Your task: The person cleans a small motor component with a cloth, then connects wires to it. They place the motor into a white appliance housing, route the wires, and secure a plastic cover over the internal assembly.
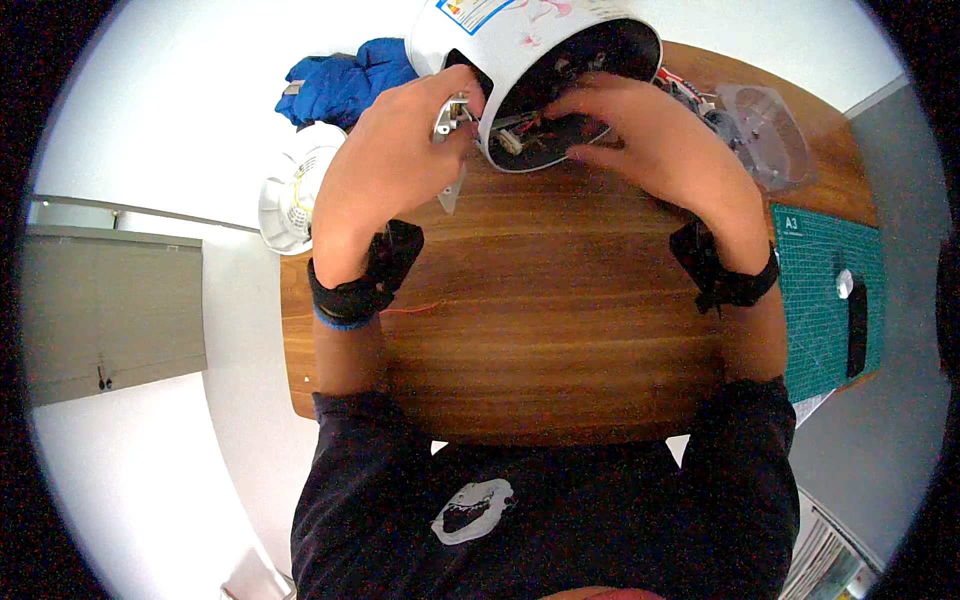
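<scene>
A white appliance housing, shaped like a rounded drum with a pink pattern, lies tilted at the far side of the table, its dark hollow facing me. My left hand is at the cut-out in its left side, fingers closed around a white part with metal bits. The tips of those fingers are partly hidden. My right hand reaches into the hollow, thumb and fingers apart. Close to its fingertips, a pale connector with wires sits inside the rim.
Left of the housing are a blue cloth bundle and a white vented plastic part. To the right lie a clear plastic tray and a green cutting mat bearing a black strip. A thin red wire rests on the wooden table.
</scene>
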The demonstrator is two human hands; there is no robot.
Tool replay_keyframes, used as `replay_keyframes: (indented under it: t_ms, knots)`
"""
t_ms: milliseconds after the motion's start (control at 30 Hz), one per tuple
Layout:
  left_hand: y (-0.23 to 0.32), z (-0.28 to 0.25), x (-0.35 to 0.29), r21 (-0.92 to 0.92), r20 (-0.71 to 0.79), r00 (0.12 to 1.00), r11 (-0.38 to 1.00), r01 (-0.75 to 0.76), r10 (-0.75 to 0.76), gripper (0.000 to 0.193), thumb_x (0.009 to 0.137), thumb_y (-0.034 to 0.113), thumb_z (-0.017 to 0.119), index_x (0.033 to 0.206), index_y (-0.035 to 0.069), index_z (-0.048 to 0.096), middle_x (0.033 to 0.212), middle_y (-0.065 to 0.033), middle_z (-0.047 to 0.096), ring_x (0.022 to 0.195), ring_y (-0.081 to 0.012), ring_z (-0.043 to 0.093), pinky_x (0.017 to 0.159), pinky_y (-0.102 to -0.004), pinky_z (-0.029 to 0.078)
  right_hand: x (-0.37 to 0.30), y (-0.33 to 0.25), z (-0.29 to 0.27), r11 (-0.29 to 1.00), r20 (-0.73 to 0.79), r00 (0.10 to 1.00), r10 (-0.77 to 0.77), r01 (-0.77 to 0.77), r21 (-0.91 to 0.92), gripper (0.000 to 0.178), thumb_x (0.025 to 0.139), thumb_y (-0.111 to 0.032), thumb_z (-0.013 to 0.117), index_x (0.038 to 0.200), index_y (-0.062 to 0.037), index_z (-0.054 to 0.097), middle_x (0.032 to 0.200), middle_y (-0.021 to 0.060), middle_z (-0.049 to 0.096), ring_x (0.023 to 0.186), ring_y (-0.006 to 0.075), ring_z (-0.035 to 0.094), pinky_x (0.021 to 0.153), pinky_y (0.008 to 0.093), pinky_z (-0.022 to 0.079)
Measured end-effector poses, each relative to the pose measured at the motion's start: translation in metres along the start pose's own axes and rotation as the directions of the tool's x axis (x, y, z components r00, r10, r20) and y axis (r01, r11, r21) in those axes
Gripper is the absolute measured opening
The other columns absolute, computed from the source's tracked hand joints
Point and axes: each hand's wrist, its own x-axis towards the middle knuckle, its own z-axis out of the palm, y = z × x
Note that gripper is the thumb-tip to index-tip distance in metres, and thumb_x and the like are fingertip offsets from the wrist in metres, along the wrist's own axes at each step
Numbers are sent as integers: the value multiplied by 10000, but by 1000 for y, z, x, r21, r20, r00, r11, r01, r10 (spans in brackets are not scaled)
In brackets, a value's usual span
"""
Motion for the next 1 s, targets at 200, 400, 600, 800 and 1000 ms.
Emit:
replay_keyframes:
  t_ms: [200,400,600,800,1000]
  knots:
    - [1,0,0,3,20,999,999,46,-46,214,952,64,675,1161,86,631,922,-195,720,867,-392,734,760,-433,550,2,5,3,997,-35,999,-24,22,-81,268,910,-180,761,1138,-42,731,1143,207,742,1109,426,701,999,500,556]
    - [-1,-1,0,-33,59,997,998,49,-47,203,967,58,637,1168,79,612,935,-202,724,885,-410,734,763,-440,552,1,8,-16,977,-41,978,205,-207,-55,273,914,-212,778,1102,-21,727,975,207,756,1038,441,718,919,544,571]
    - [-2,0,1,-39,71,997,999,30,-28,187,974,50,613,1159,68,599,914,-198,709,876,-403,727,774,-445,549,6,20,-8,930,-324,883,339,-366,-23,273,982,-240,760,1053,20,716,938,239,749,909,401,755,802,459,591]
    - [0,-1,1,-12,75,997,1000,15,-14,278,962,56,645,1240,58,633,1017,-214,745,974,-399,741,855,-432,559,14,28,5,890,-290,882,371,-427,-160,384,1012,-383,705,1035,-6,767,880,266,742,893,450,741,796,517,585]
    - [1,-4,3,9,138,988,998,64,-65,385,944,62,691,1327,35,655,1130,-227,760,1051,-378,748,914,-407,564,12,31,16,931,-339,902,268,-333,-149,499,1040,-411,624,868,36,764,806,312,712,828,498,731,797,587,604]
